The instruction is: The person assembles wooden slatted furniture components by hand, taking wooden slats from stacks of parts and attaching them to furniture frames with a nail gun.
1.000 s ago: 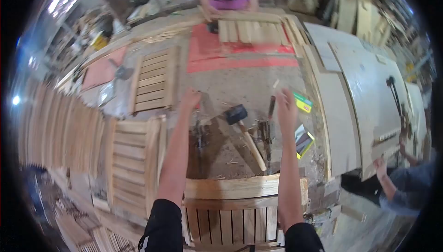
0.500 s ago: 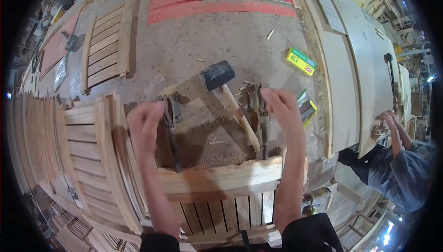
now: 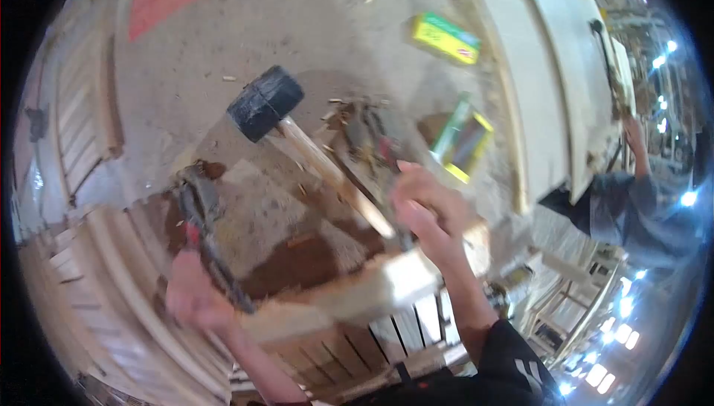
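Note:
My left hand (image 3: 197,294), smeared by motion, is closed at the lower left, at the red-marked part of a metal bar clamp (image 3: 199,216). My right hand (image 3: 431,205) is curled closed at a second bar clamp (image 3: 381,138), just below its red part. Exactly where the fingers grip is blurred. Both clamps reach to the near edge of a wooden slatted frame (image 3: 335,305) in front of my body. Between them lies a mallet with a black head (image 3: 265,102) and wooden handle, its handle end close to my right hand.
A yellow-green box (image 3: 448,38) and an opened box (image 3: 465,146) lie to the right on the work surface. More slatted frames (image 3: 111,287) stand at left. Long boards (image 3: 532,71) line the right side, where another person (image 3: 632,213) is bent over.
The view has shifted and turned, so the mallet appears farther left. My hands have moved from the clamps' far ends down toward me, the left one more.

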{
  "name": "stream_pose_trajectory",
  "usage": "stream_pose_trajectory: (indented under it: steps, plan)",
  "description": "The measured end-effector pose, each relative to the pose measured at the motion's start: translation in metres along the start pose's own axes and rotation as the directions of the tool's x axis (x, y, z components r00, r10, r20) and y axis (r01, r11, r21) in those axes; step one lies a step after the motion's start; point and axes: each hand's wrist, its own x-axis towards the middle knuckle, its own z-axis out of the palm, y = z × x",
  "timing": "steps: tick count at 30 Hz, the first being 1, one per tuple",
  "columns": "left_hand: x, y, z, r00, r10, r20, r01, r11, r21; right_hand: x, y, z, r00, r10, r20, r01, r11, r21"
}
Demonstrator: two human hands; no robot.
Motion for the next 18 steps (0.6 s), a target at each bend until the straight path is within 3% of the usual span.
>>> stream_pose_trajectory:
  steps: [1, 2, 3, 4, 5, 7, 8, 10, 11, 12, 14, 15, 18]
  plan:
    - [0.005, 0.026, -0.010, 0.997, -0.038, 0.073, 0.035, 0.999, 0.038, -0.016, -0.012, -0.009, 0.998, 0.056, -0.040, -0.049, 0.986, 0.156]
    - [0.008, 0.050, -0.022, 0.986, -0.076, 0.146, 0.065, 0.995, 0.080, -0.042, -0.031, -0.029, 0.981, 0.098, -0.166, -0.109, 0.992, -0.059]
    - [-0.001, 0.094, -0.024, 0.980, 0.073, 0.186, -0.109, 0.976, 0.190, -0.080, -0.041, -0.061, 0.950, 0.109, -0.291, -0.186, 0.950, -0.252]
    - [-0.015, 0.131, -0.033, 0.951, 0.202, 0.233, -0.267, 0.917, 0.297, -0.130, -0.017, -0.095, 0.899, -0.009, -0.437, -0.148, 0.934, -0.324]
    - [-0.033, 0.157, -0.060, 0.945, 0.076, 0.317, -0.169, 0.945, 0.279, -0.177, -0.011, -0.126, 0.794, 0.187, -0.579, -0.375, 0.899, -0.224]
    - [-0.080, 0.182, -0.133, 0.870, -0.190, 0.455, 0.061, 0.957, 0.283, -0.269, 0.028, -0.186, 0.681, 0.190, -0.707, -0.538, 0.785, -0.307]
    - [-0.105, 0.174, -0.171, 0.876, -0.321, 0.361, 0.179, 0.910, 0.375, -0.308, 0.052, -0.206, 0.660, 0.171, -0.732, -0.599, 0.708, -0.374]
    - [-0.162, 0.135, -0.242, 0.834, -0.538, 0.123, 0.418, 0.760, 0.497, -0.369, 0.111, -0.229, 0.781, 0.349, -0.518, -0.555, 0.769, -0.318]
    - [-0.180, 0.131, -0.253, 0.891, -0.435, 0.130, 0.311, 0.792, 0.525, -0.380, 0.125, -0.234, 0.822, 0.412, -0.392, -0.535, 0.794, -0.288]
    - [-0.192, 0.127, -0.260, 0.932, -0.330, 0.151, 0.196, 0.808, 0.556, -0.373, 0.117, -0.223, 0.796, 0.482, -0.365, -0.571, 0.798, -0.192]
    - [-0.204, 0.113, -0.266, 0.951, -0.214, 0.222, 0.067, 0.848, 0.526, -0.360, 0.125, -0.207, 0.788, 0.502, -0.355, -0.606, 0.733, -0.308]
    - [-0.205, 0.112, -0.262, 0.948, -0.221, 0.229, 0.070, 0.847, 0.528, -0.356, 0.127, -0.205, 0.788, 0.505, -0.351, -0.613, 0.694, -0.378]
    - [-0.210, 0.112, -0.262, 0.942, -0.227, 0.249, 0.073, 0.860, 0.506, -0.353, 0.117, -0.224, 0.824, 0.567, -0.011, -0.564, 0.817, -0.123]
